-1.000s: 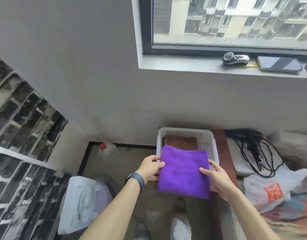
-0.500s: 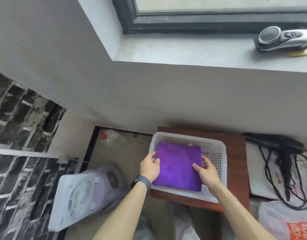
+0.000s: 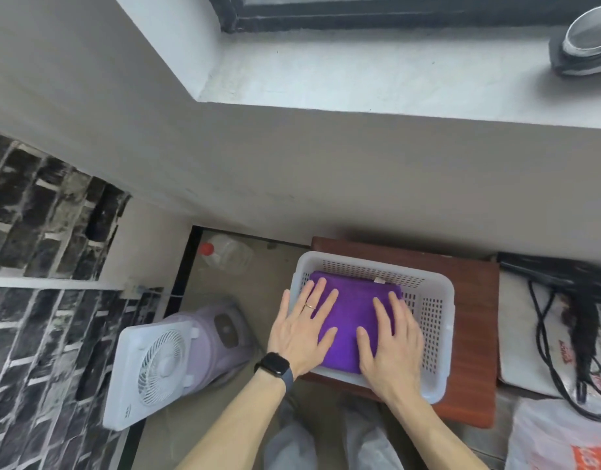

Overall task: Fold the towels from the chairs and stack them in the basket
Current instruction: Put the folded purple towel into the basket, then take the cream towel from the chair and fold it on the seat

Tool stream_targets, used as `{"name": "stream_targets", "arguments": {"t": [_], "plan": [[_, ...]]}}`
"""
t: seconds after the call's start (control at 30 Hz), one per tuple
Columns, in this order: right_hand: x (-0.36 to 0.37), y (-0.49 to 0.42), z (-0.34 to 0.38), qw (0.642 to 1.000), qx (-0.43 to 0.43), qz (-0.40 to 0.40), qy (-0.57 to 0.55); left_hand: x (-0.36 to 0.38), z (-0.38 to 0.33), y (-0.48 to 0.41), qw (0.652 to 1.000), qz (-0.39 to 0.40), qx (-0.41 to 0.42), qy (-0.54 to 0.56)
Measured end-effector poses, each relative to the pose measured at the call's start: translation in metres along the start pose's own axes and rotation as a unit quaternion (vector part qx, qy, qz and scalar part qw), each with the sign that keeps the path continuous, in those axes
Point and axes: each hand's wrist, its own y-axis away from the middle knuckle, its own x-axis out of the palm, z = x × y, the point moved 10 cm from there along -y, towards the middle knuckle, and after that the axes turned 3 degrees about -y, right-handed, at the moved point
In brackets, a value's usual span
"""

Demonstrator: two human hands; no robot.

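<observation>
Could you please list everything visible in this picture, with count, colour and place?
towel: one, purple, folded flat in the basket
basket: one, white, perforated, on the stool
stool: one, reddish-brown wood, by the wall
fan: one, white and lilac, on the floor at left
bottle: one, clear with red cap, on the floor by the wall
cables: black tangle, far right
bag: one, white with orange print, bottom right
device: one, grey, on the windowsill
watch: one, black, left wrist
left hand: palm flat on the towel
right hand: palm flat on the towel
</observation>
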Motion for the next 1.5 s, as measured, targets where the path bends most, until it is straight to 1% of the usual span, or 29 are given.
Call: {"name": "stream_targets", "arguments": {"t": [0.07,0.2,0.27,0.47,0.67,0.87,0.93,0.97,1.03,1.13,1.23,1.3,1.37,1.43,1.5], "plan": [[0.022,-0.007,0.001,0.996,-0.035,0.056,0.052,0.013,0.002,-0.009,0.999,0.028,0.013,-0.013],[0.048,-0.024,-0.037,0.988,-0.030,0.108,0.109,0.033,-0.002,-0.026,0.999,0.047,0.014,-0.020],[0.058,-0.026,-0.047,0.986,-0.025,0.117,0.117,0.041,-0.003,-0.031,0.999,0.044,0.009,-0.023],[0.075,-0.031,-0.049,0.985,-0.009,0.121,0.124,0.053,0.004,-0.040,0.998,0.041,0.005,-0.036],[0.075,-0.033,-0.045,0.980,0.011,0.141,0.139,0.059,0.005,-0.044,0.996,0.072,-0.003,-0.052],[0.053,-0.024,-0.029,0.967,0.006,0.187,0.175,0.027,-0.001,-0.018,0.996,0.074,0.009,-0.055],[0.035,-0.020,-0.016,0.970,0.003,0.171,0.175,0.004,0.007,0.006,0.997,0.052,-0.014,-0.046],[0.023,-0.016,-0.006,0.974,-0.005,0.151,0.172,-0.005,0.015,0.022,0.998,0.041,-0.040,-0.023],[0.007,-0.002,0.024,0.977,-0.054,0.116,0.168,-0.015,0.041,0.067,0.992,0.020,-0.110,0.057],[0.009,0.042,0.083,0.976,-0.132,0.118,0.129,-0.022,0.087,0.154,0.963,-0.027,-0.206,0.174],[0.022,0.109,0.172,0.962,-0.237,0.123,0.056,-0.020,0.137,0.264,0.917,-0.086,-0.299,0.250],[0.035,0.169,0.243,0.930,-0.342,0.131,0.023,-0.015,0.168,0.350,0.878,-0.136,-0.363,0.281],[0.054,0.241,0.307,0.883,-0.441,0.162,-0.003,-0.005,0.194,0.442,0.835,-0.181,-0.426,0.298],[0.082,0.313,0.359,0.843,-0.493,0.214,-0.015,0.008,0.215,0.538,0.789,-0.215,-0.493,0.296],[0.105,0.387,0.404,0.805,-0.540,0.245,-0.022,0.021,0.228,0.633,0.740,-0.249,-0.549,0.298]]}}
